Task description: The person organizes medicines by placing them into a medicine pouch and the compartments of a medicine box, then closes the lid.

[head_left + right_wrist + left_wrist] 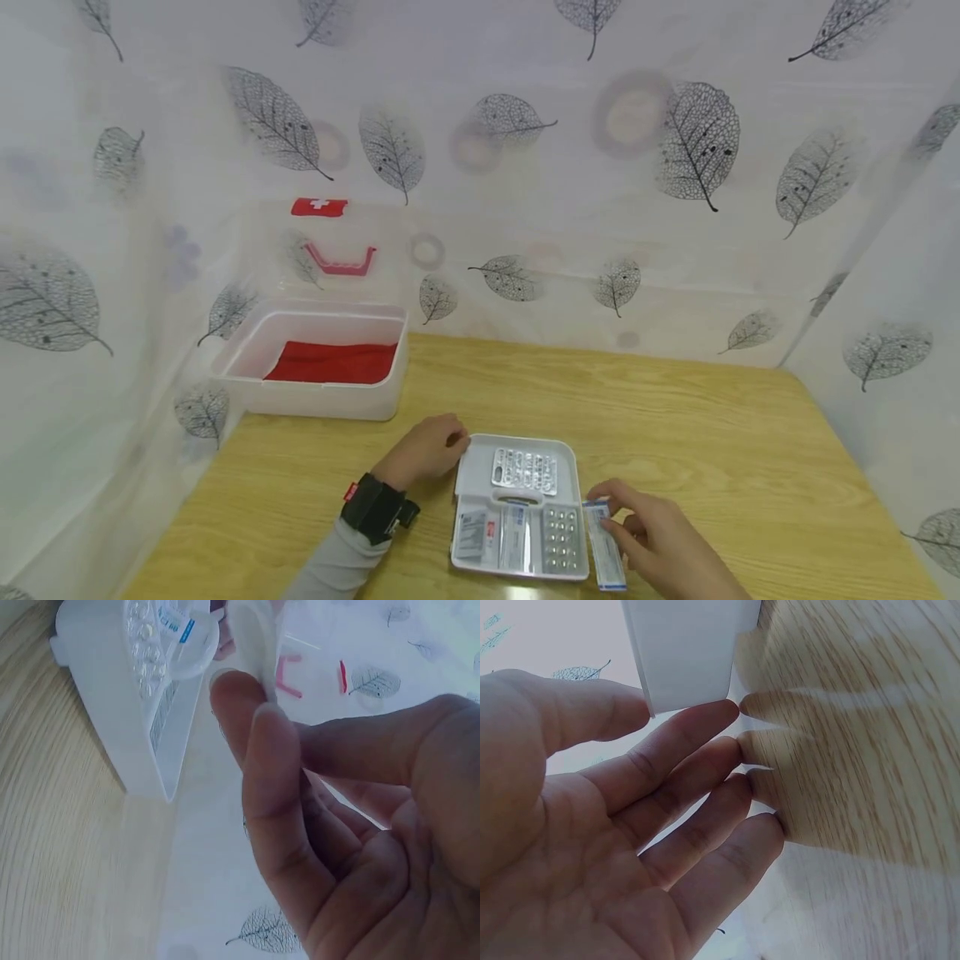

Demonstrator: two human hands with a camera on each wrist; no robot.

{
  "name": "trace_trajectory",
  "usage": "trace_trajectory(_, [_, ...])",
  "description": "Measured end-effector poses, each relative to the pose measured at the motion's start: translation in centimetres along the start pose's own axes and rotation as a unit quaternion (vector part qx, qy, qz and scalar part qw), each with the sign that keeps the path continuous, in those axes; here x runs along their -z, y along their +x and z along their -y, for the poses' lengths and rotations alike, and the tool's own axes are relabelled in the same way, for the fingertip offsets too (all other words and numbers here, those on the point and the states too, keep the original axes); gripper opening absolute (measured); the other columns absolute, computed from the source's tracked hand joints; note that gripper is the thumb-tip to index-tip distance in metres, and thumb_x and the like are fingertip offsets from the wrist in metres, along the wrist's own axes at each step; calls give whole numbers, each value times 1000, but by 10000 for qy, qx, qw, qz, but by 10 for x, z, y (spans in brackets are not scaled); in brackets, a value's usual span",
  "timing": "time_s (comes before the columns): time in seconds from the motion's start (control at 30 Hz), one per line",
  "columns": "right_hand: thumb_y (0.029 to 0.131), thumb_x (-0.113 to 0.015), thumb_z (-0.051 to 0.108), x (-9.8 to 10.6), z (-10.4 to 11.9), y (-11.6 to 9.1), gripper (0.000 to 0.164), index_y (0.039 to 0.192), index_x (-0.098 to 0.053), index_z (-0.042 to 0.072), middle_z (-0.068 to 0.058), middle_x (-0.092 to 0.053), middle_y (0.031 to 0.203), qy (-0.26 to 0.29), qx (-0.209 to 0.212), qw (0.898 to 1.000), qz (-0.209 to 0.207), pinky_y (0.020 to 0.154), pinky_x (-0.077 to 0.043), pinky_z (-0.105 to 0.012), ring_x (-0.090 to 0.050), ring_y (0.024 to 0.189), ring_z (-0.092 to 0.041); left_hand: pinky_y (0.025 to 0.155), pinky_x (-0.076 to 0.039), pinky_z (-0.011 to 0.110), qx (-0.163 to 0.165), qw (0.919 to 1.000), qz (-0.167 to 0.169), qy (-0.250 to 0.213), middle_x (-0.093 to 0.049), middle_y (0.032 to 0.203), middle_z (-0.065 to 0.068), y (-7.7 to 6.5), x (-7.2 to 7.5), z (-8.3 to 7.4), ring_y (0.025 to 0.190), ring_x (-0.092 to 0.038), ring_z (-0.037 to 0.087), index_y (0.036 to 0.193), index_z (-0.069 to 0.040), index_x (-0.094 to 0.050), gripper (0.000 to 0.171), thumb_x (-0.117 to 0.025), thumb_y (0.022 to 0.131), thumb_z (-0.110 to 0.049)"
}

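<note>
On the wooden table lies a white divided plastic case point(474, 477) with a small handle opening in its middle. My left hand point(427, 450) is at its far left corner. In the left wrist view the thumb and index fingertip hold that corner point(690, 667), the other fingers curving beside it. To the right of the case, my right hand point(654, 529) pinches a long, narrow white packet point(607, 554) with blue ends. Inside the case are a blister pack point(525, 471) at the back, small sachets point(474, 536), similar slim packets point(513, 537) and a second blister pack point(561, 537).
A translucent plastic bin point(322, 402) with red cloth point(333, 364) inside stands at the table's far left. Behind it are a red handle point(341, 262) and a red label with a white cross point(320, 207). Leaf-patterned sheeting point(510, 308) surrounds the table point(675, 417).
</note>
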State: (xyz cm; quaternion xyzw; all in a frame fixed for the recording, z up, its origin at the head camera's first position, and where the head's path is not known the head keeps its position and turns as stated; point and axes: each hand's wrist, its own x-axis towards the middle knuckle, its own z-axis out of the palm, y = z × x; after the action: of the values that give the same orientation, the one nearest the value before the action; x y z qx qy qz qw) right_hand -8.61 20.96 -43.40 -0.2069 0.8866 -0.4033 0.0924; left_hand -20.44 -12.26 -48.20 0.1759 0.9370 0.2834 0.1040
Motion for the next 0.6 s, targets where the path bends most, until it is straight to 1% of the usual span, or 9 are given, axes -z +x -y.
trace_trajectory(0.07, [98, -64, 10, -3, 4, 5, 30, 128, -61, 17, 5, -70, 98, -14, -89, 10000, -26, 55, -52, -23, -61, 65, -1, 77, -49, 36, 11, 10000, -10, 7, -57, 86, -2, 0, 1, -1, 81, -53, 15, 101, -10, -71, 14, -61, 101, -20])
trace_trajectory(0.13, [98, -65, 8, -7, 7, 10, 30, 126, -63, 16, 1, -71, 100, -31, -98, 9999, -66, 56, -53, -23, -62, 67, -1, 76, -49, 36, 18, 10000, -13, 12, -57, 86, -2, 1, 2, -1, 81, -53, 16, 100, -11, -71, 13, -61, 101, -20])
trace_trajectory(0.27, [96, -67, 7, -17, 10, 21, 19, 114, -66, 14, -4, -71, 106, 68, -60, 9999, -64, 57, -54, -23, -63, 68, -2, 74, -47, 34, 8, 10000, 15, -5, -56, 85, -2, 1, 3, -2, 79, -53, 16, 99, -11, -70, 14, -60, 101, -20])
trace_trajectory(0.33, [95, -68, 6, -23, 11, 27, 17, 110, -65, 13, -6, -70, 106, 173, -33, 9998, -61, 57, -55, -23, -64, 69, -4, 74, -47, 34, -15, 10000, 7, -25, -55, 85, -1, 2, 4, -2, 79, -52, 16, 98, -11, -70, 14, -59, 101, -20])
trace_trajectory(0.4, [94, -68, 4, -30, 11, 33, 16, 108, -64, 12, -5, -69, 103, 241, 64, 9997, -36, 57, -55, -23, -65, 70, -4, 74, -47, 34, -38, 10000, -8, -28, -55, 84, -2, 2, 3, -2, 79, -52, 16, 98, -11, -70, 14, -59, 101, -20])
trace_trajectory(0.47, [93, -69, 4, -37, 11, 38, 15, 104, -63, 12, -2, -68, 100, 214, 158, 9996, 2, 60, -55, -22, -64, 73, -2, 74, -47, 35, -66, 10000, -16, -7, -55, 84, -2, 1, 2, -1, 79, -52, 15, 97, -11, -70, 14, -60, 101, -19])
trace_trajectory(0.6, [90, -72, 5, -49, 13, 47, 15, 96, -62, 15, 7, -65, 90, -22, 382, 9993, -8, 62, -53, -22, -60, 77, 1, 74, -47, 34, -123, 9999, -17, 17, -55, 84, -2, -1, 1, 0, 78, -52, 15, 98, -10, -70, 14, -60, 101, -19])
